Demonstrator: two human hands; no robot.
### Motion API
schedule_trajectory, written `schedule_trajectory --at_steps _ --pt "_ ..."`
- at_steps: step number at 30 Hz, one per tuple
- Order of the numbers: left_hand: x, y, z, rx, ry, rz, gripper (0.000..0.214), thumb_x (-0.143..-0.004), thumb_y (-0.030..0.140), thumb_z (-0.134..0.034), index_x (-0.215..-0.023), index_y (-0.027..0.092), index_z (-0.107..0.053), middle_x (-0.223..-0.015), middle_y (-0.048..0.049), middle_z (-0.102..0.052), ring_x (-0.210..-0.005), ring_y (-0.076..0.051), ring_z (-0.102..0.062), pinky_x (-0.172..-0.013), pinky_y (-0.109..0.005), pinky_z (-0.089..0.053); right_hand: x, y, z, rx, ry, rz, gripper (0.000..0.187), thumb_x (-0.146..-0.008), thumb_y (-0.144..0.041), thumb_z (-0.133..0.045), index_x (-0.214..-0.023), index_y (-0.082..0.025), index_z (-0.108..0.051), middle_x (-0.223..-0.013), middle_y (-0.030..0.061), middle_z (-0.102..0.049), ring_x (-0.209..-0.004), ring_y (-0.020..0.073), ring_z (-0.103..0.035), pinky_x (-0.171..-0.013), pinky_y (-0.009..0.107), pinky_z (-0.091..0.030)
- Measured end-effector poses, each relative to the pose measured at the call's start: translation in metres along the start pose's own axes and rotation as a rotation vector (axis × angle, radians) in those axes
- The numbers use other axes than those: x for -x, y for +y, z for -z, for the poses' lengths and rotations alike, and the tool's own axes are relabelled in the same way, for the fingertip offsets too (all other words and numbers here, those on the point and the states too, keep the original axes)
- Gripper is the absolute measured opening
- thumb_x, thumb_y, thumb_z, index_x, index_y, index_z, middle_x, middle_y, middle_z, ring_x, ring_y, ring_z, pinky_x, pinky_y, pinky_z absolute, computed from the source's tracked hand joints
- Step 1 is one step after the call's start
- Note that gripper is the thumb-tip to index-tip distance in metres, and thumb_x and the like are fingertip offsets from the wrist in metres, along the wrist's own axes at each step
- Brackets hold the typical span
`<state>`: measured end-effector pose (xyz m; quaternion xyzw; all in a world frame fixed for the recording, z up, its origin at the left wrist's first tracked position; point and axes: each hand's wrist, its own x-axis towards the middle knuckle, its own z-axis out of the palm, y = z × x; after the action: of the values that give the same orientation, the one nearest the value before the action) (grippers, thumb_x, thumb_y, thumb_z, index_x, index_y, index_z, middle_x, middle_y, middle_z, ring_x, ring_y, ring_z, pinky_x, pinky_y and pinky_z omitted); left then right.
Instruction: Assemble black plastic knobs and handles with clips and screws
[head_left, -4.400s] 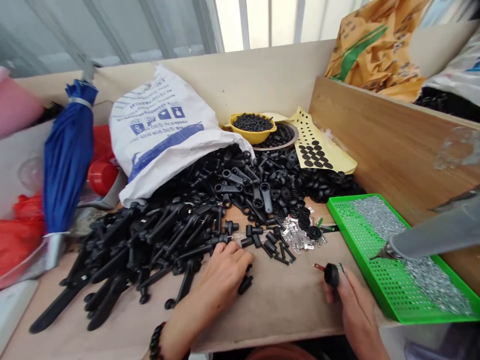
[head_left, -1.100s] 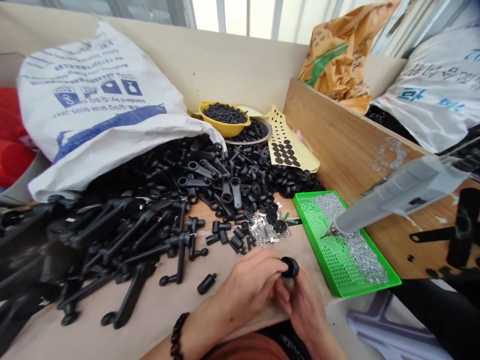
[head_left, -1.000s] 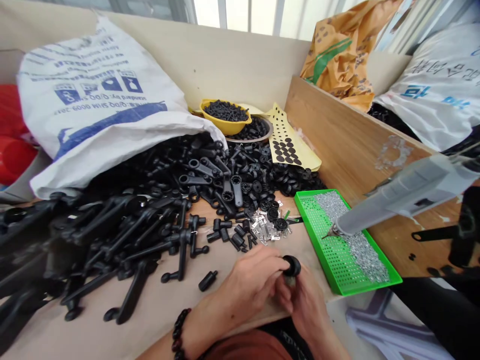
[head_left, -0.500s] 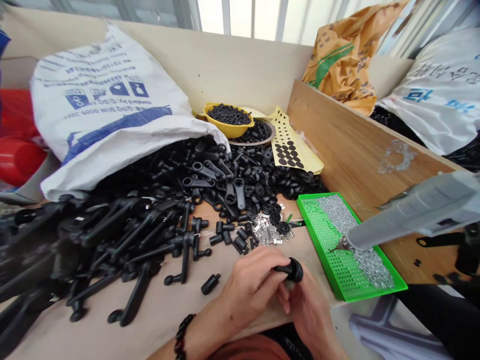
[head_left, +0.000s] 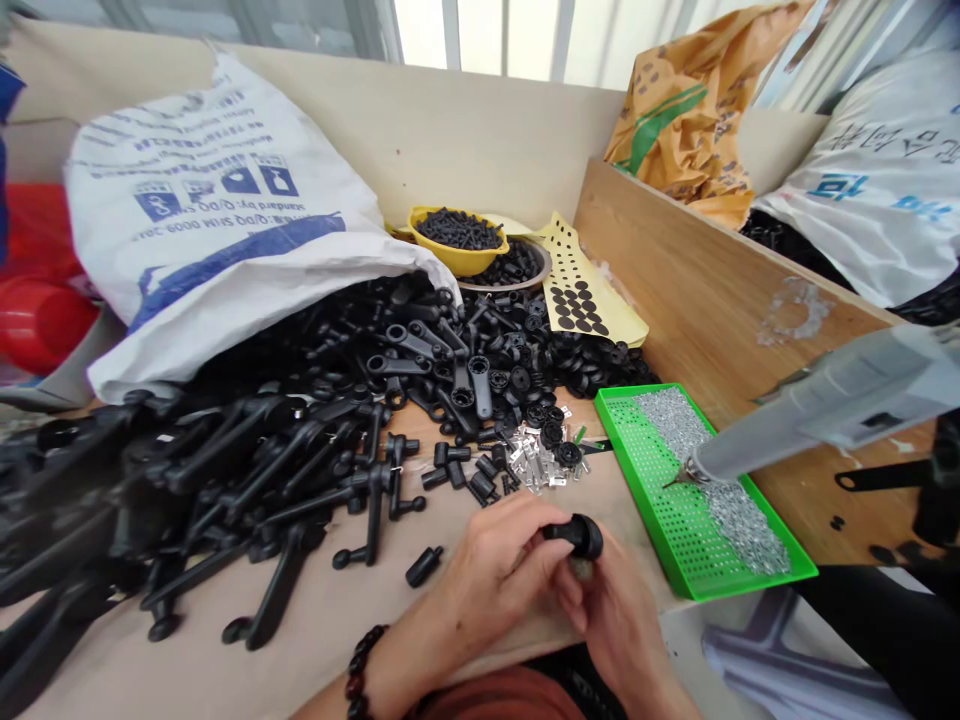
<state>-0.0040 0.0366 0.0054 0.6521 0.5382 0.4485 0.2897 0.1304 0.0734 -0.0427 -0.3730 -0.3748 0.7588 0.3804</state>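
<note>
My left hand (head_left: 491,570) and my right hand (head_left: 615,620) meet at the near edge of the wooden table (head_left: 345,620). Both pinch one small black plastic knob (head_left: 579,535), held just above the table edge. The left fingers curl over its stem side, and the right fingers close on it from below. A dark bead bracelet (head_left: 358,672) sits on my left wrist. A loose black peg (head_left: 424,566) lies just left of my left hand. Small metal clips (head_left: 534,466) lie in a heap beyond my hands.
A big pile of black plastic handles (head_left: 247,470) spills from a white sack (head_left: 217,230). A green perforated tray (head_left: 694,490) of metal bits lies right, with a grey tool tip (head_left: 817,410) over it. A yellow bowl (head_left: 457,240), a yellow sticker sheet (head_left: 585,300) and a wooden divider (head_left: 720,300) stand behind.
My left hand left the pile and joined my right hand on the black knob. In the last second the hands barely shift. The grey tool tip moved slightly right.
</note>
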Motion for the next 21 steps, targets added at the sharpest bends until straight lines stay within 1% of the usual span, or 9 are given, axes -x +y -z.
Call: schedule_trajectory --at_steps 4,6,9,13,15,16,18,19,21 --pt "0.002 -0.002 0.0 -0.094 -0.03 -0.148 0.016 -0.094 0.014 -0.043 -0.096 0.014 -0.059 -0.086 -0.0057 -0.063 -0.08 -0.016 -0.054 -0.075 -0.027 -0.044 0.002 0.004 -0.003 -0.072 0.058 -0.067 0.043 -0.074 -0.058 -0.063 -0.062 -0.018 -0.054 -0.041 -0.0068 -0.037 -0.034 0.0056 -0.03 -0.032 0.015 -0.021" --pt "0.003 -0.005 -0.002 -0.133 -0.034 -0.186 0.016 -0.093 0.013 -0.043 -0.098 0.014 -0.058 -0.088 -0.0064 -0.062 -0.081 -0.016 -0.054 -0.076 -0.028 -0.045 0.003 0.006 -0.003 -0.085 0.105 -0.076 0.045 -0.07 -0.06 -0.066 -0.06 -0.018 -0.052 -0.041 -0.0072 -0.036 -0.036 0.0056 -0.029 -0.032 0.015 -0.021" --pt "0.005 -0.01 -0.006 -0.171 -0.055 -0.186 0.016 -0.093 0.012 -0.043 -0.101 0.015 -0.056 -0.089 -0.0062 -0.062 -0.082 -0.017 -0.053 -0.076 -0.029 -0.045 0.002 0.007 -0.002 -0.07 0.157 -0.07 0.046 -0.065 -0.062 -0.069 -0.061 -0.019 -0.052 -0.044 -0.0066 -0.038 -0.04 0.0063 -0.031 -0.035 0.016 -0.024" --pt "0.002 -0.011 -0.007 -0.189 -0.066 -0.147 0.015 -0.093 0.013 -0.043 -0.101 0.017 -0.056 -0.091 -0.0056 -0.063 -0.085 -0.017 -0.055 -0.078 -0.029 -0.046 -0.008 0.005 0.001 -0.011 0.103 -0.064 0.047 -0.067 -0.064 -0.065 -0.06 -0.019 -0.054 -0.044 -0.0053 -0.039 -0.039 0.0069 -0.031 -0.034 0.017 -0.022" --pt "0.0 -0.01 -0.001 -0.178 -0.062 -0.112 0.018 -0.092 0.017 -0.049 -0.109 0.018 -0.055 -0.097 -0.0051 -0.063 -0.089 -0.017 -0.056 -0.081 -0.028 -0.046 -0.013 0.001 0.002 0.022 0.071 -0.044 0.047 -0.069 -0.065 -0.063 -0.063 -0.018 -0.058 -0.044 -0.0045 -0.041 -0.038 0.0071 -0.031 -0.033 0.018 -0.021" --pt "-0.001 -0.01 0.003 -0.177 -0.055 -0.093 0.024 -0.09 0.02 -0.053 -0.114 0.019 -0.053 -0.101 -0.0049 -0.063 -0.091 -0.017 -0.057 -0.082 -0.027 -0.047 -0.015 -0.003 0.003 0.034 0.061 -0.029 0.047 -0.07 -0.064 -0.062 -0.064 -0.018 -0.059 -0.045 -0.004 -0.042 -0.039 0.0076 -0.033 -0.034 0.018 -0.024" --pt "-0.004 -0.012 0.016 -0.209 -0.024 -0.061 0.034 -0.089 0.025 -0.057 -0.121 0.019 -0.049 -0.107 -0.0051 -0.062 -0.095 -0.017 -0.057 -0.085 -0.027 -0.047 -0.015 -0.012 0.005 0.045 0.051 -0.016 0.047 -0.072 -0.063 -0.062 -0.063 -0.017 -0.059 -0.046 -0.0028 -0.043 -0.044 0.0101 -0.043 -0.038 0.019 -0.032" --pt "-0.006 -0.015 0.024 -0.253 0.003 -0.053 0.033 -0.089 0.026 -0.056 -0.121 0.019 -0.049 -0.109 -0.0055 -0.061 -0.098 -0.018 -0.056 -0.087 -0.027 -0.047 -0.014 -0.016 0.006 0.04 0.052 -0.021 0.047 -0.073 -0.062 -0.061 -0.06 -0.017 -0.057 -0.045 -0.0022 -0.043 -0.048 0.012 -0.048 -0.04 0.019 -0.034" --pt "-0.011 -0.023 0.041 -0.406 0.051 -0.044 0.026 -0.092 0.022 -0.049 -0.118 0.018 -0.052 -0.113 -0.0074 -0.06 -0.102 -0.02 -0.055 -0.091 -0.031 -0.045 -0.011 -0.023 0.009 0.025 0.06 -0.054 0.047 -0.074 -0.061 -0.061 -0.057 -0.017 -0.055 -0.045 -0.0009 -0.044 -0.054 0.0147 -0.053 -0.04 0.019 -0.033"
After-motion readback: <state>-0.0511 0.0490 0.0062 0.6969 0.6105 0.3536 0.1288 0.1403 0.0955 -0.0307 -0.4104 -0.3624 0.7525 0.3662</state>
